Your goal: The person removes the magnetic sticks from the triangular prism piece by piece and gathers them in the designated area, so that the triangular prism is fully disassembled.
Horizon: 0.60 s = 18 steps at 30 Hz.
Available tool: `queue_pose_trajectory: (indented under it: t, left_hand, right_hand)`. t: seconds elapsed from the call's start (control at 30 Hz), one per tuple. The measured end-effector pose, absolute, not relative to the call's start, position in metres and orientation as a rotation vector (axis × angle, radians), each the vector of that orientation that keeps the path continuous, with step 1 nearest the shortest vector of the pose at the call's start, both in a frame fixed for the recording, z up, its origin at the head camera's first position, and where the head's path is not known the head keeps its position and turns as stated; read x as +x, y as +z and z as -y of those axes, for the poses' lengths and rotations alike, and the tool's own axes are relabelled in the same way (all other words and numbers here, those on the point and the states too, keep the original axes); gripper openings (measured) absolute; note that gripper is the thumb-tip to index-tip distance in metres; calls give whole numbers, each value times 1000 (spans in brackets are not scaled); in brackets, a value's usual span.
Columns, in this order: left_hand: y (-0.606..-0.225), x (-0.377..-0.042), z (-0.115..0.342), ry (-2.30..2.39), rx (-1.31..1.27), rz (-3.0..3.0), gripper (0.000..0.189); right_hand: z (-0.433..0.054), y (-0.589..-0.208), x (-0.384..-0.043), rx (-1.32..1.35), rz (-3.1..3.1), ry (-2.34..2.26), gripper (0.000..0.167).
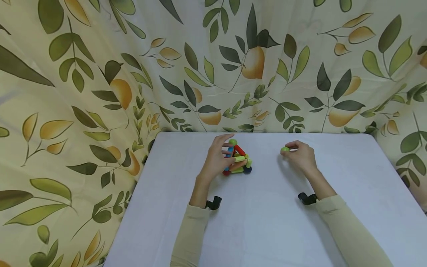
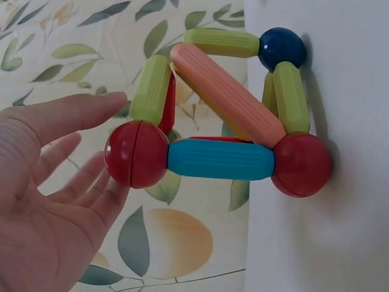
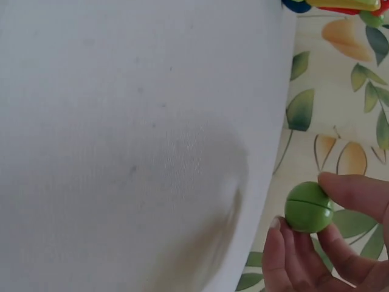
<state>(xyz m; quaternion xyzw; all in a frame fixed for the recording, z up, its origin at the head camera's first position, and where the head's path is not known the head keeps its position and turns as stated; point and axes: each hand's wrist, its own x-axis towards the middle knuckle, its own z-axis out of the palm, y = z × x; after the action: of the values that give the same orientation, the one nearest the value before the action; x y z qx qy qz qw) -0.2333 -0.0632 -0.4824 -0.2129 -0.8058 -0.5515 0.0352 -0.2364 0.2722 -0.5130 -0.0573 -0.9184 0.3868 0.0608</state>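
Observation:
A small frame of coloured ridged rods and balls point(image 1: 239, 159) stands toward the back of the table. My left hand point(image 1: 216, 157) is at its left side, fingers spread. In the left wrist view the thumb and fingers of that hand point(image 2: 55, 188) lie on either side of an upper red ball point(image 2: 137, 154). A blue rod point(image 2: 220, 159) links this ball to a lower red ball point(image 2: 302, 165) by the tabletop. To the right, over the table, my right hand point(image 1: 301, 155) pinches a loose green ball point(image 3: 309, 207) between thumb and fingertips.
The table point(image 1: 253, 222) has a white cover, its far edge just behind the frame. A leaf-and-fruit patterned curtain point(image 1: 213, 74) hangs behind and at the left. Black wrist-worn devices point(image 1: 214, 203) sit below both hands.

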Motion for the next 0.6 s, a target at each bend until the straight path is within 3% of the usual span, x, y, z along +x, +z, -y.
queue_pose_trajectory:
  t: [0.6]
  left_hand:
    - [-480, -234, 83, -1594, -731, 2626, 84]
  right_hand:
    - [-273, -528, -251, -169, 2842, 1082, 36]
